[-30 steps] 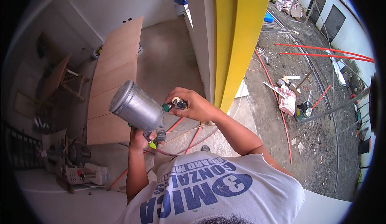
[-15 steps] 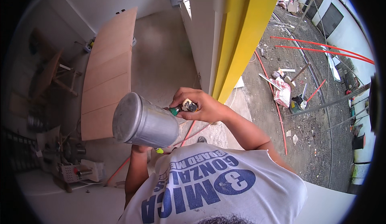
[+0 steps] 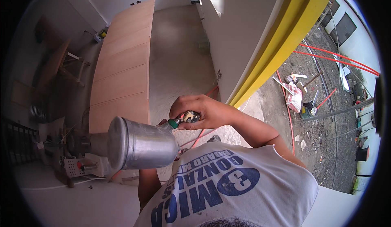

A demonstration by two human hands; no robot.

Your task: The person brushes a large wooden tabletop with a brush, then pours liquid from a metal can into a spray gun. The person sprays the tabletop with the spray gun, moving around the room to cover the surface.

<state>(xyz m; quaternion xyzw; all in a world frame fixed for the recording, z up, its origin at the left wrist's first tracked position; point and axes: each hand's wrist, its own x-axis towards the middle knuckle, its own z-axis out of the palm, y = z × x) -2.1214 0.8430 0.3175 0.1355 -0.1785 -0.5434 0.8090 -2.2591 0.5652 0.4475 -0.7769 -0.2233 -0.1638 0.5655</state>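
A spray gun with a large silver metal cup [image 3: 148, 143] is in front of my chest, the cup tipped to the left. My right hand [image 3: 199, 111] is closed round the gun's upper part, thumb and fingers about a worn, paint-spotted knob [image 3: 191, 116] beside a green fitting [image 3: 174, 123]. My left forearm [image 3: 149, 184] rises behind the cup, which hides the left hand and its fingers. Beyond the gun stands a long pale wooden panel [image 3: 122, 68] with grooves across it.
A grey wall with a yellow edge [image 3: 281, 43] divides the room from a gravel yard with red pipes [image 3: 338, 58] and a white-and-red sack [image 3: 293, 98]. At the left are a wooden stand [image 3: 73, 66] and a white perforated box [image 3: 87, 166]. A red hose [image 3: 198, 138] runs along the floor.
The spray gun's cup has moved lower and tipped further sideways. My left wrist has gone out of sight behind it. The view has shifted, so the panel and wall appear further right.
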